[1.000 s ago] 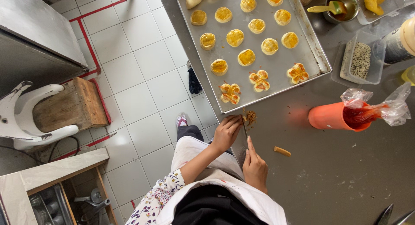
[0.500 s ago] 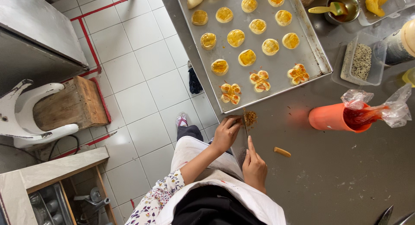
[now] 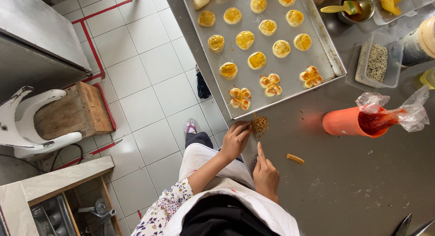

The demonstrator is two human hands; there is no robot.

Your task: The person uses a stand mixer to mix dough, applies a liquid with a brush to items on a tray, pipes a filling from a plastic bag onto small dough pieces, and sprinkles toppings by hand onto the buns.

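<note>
Two hands at table edge. Right hand is closed around a knife handle, index finger laid along the spine; the knife has its long axis running 12–6 o'clock, tip at the small heap of brown chopped bits. Left hand, fingers curled, rests at 9 o'clock of the heap, touching it. Baking tray of glazed buns lies just beyond at 12 o'clock; stray stick at 3 o'clock; orange cup farther out.
</note>
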